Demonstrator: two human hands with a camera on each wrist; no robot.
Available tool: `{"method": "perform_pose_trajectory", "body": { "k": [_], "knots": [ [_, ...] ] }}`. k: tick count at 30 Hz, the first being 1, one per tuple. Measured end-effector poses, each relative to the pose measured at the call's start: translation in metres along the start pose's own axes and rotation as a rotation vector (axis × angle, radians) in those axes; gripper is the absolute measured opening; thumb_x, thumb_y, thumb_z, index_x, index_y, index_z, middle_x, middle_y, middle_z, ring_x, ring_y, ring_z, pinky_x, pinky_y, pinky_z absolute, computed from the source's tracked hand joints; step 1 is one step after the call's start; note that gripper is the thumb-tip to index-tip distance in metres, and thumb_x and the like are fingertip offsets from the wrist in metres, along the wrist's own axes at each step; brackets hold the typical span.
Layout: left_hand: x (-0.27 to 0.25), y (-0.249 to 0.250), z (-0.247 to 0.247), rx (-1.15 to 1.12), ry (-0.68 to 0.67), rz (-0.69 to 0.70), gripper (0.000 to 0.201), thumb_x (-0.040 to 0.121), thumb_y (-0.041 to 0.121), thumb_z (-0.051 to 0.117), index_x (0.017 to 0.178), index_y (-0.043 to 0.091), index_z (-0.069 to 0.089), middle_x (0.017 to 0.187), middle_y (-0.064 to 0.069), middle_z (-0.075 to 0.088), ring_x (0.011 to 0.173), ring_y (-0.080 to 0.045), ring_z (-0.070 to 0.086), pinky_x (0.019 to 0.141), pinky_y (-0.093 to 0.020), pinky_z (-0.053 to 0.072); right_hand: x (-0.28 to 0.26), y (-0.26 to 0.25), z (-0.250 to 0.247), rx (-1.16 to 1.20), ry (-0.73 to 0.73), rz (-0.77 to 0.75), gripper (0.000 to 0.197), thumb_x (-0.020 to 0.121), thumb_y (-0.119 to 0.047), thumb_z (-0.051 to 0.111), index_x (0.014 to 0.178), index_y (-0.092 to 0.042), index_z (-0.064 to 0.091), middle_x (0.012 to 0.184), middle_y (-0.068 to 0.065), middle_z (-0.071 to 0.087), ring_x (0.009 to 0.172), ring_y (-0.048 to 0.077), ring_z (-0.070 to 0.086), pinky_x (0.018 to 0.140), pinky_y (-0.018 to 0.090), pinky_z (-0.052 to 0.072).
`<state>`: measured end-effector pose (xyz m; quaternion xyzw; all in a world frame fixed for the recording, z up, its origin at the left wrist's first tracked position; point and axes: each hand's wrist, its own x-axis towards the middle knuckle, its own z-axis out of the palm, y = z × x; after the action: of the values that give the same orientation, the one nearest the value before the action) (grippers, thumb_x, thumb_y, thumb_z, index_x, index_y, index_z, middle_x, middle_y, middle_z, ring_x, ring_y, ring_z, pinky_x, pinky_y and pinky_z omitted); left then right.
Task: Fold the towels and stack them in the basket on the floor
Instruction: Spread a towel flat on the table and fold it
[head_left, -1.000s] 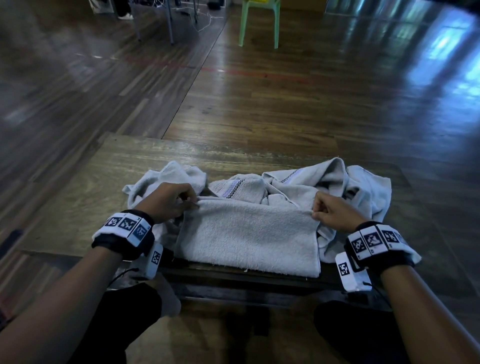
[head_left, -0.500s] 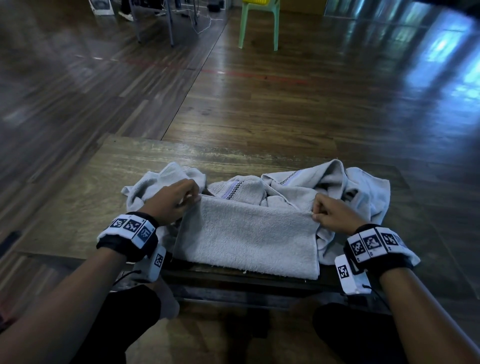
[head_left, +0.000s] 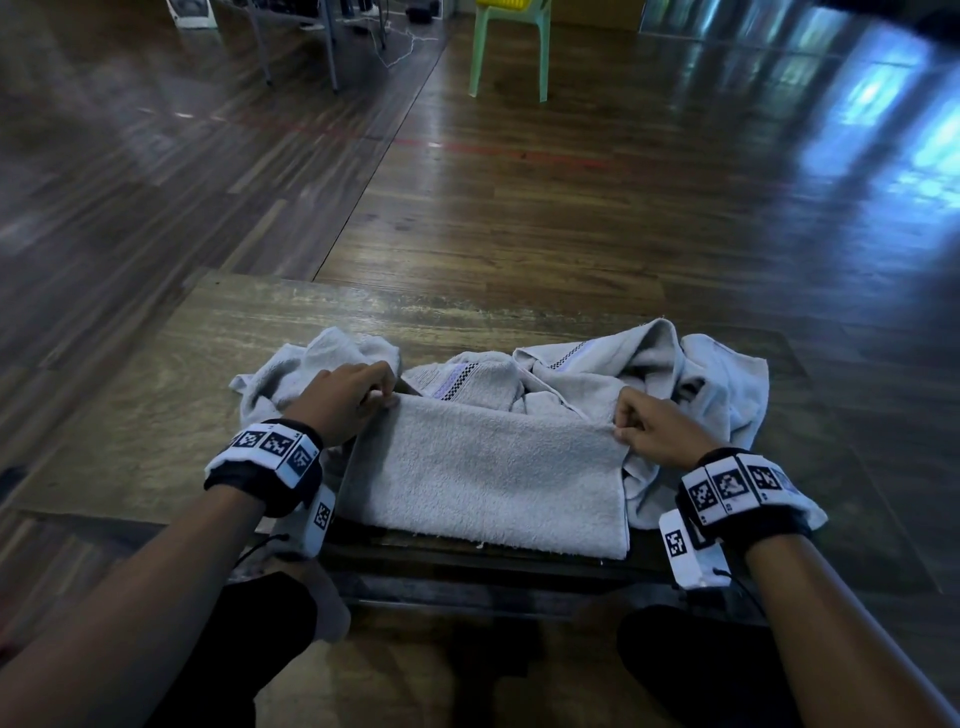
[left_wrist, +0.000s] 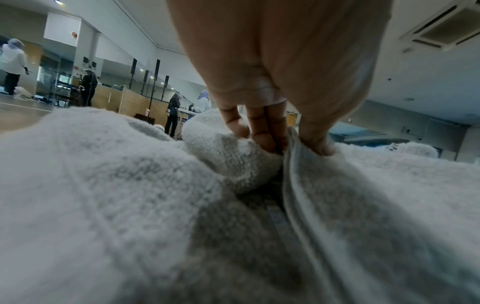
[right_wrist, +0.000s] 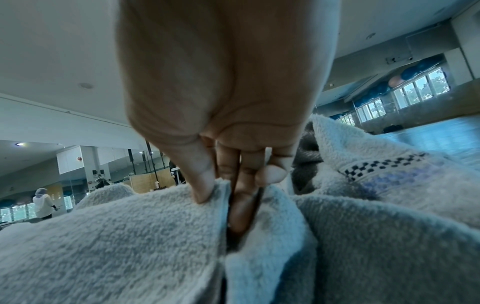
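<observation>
— What has each grip got?
— The left hand (head_left: 345, 402) and right hand (head_left: 652, 428) each pinch a far corner of the folded towel (head_left: 485, 470) lying at the counter's (head_left: 156, 415) near edge.
— How many towels?
— Cannot tell; a crumpled towel pile (head_left: 649, 374) lies behind it.

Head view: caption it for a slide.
Both hands, left hand and right hand, pinch a towel's far corners on the table.
</observation>
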<state>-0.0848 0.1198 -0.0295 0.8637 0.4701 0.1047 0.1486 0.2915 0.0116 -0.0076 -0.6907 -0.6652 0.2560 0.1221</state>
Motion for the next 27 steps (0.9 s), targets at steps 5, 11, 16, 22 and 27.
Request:
{"method": "perform_pose_trajectory", "body": {
  "k": [5,11,16,22,27],
  "knots": [
    [0.000,-0.001,-0.003,0.009,0.007,-0.029,0.015,0.092,0.014,0.050,0.087,0.026,0.045,0.075,0.011,0.050,0.072,-0.018,0.050,0.066,-0.030,0.031,-0.001,-0.002,-0.003,0.032,-0.022,0.000,0.025,0.086,-0.006,0.060,0.073,-0.020,0.043,0.073,-0.005,0.055,0.064,0.007,0.050,0.059,0.022,0.037],
    [-0.011,-0.010,-0.031,-0.335,0.093,0.014,0.019,0.089,0.022,0.060,0.080,0.033,0.047,0.072,0.007,0.054,0.062,-0.008,0.048,0.060,-0.025,0.041,-0.003,-0.002,-0.013,0.189,-0.062,-0.024,0.014,0.087,-0.010,0.061,0.085,-0.021,0.053,0.085,0.007,0.062,0.081,0.023,0.060,0.078,0.038,0.049],
    [-0.019,-0.014,-0.037,-0.191,0.205,-0.106,0.015,0.088,0.018,0.061,0.082,0.025,0.049,0.077,0.008,0.056,0.073,-0.017,0.055,0.073,-0.036,0.043,0.004,-0.017,0.002,0.182,0.032,-0.100,0.008,0.089,-0.014,0.058,0.086,-0.020,0.053,0.086,0.005,0.059,0.079,0.023,0.059,0.072,0.032,0.048],
    [-0.016,0.040,-0.014,0.061,0.244,-0.068,0.033,0.084,0.017,0.060,0.116,0.015,0.056,0.123,-0.007,0.058,0.114,-0.027,0.052,0.101,-0.045,0.030,0.019,-0.022,0.013,0.010,0.109,-0.040,0.007,0.090,-0.017,0.054,0.087,-0.022,0.052,0.086,-0.001,0.057,0.081,0.019,0.057,0.076,0.037,0.049],
    [-0.025,0.113,0.054,0.175,0.038,0.171,0.056,0.090,0.046,0.033,0.136,0.016,0.042,0.146,-0.009,0.041,0.135,-0.027,0.038,0.110,-0.052,0.022,0.025,-0.027,0.013,-0.044,0.096,-0.023,0.009,0.088,-0.017,0.053,0.087,-0.025,0.050,0.090,0.002,0.061,0.083,0.022,0.059,0.078,0.042,0.051]
  ]
}}
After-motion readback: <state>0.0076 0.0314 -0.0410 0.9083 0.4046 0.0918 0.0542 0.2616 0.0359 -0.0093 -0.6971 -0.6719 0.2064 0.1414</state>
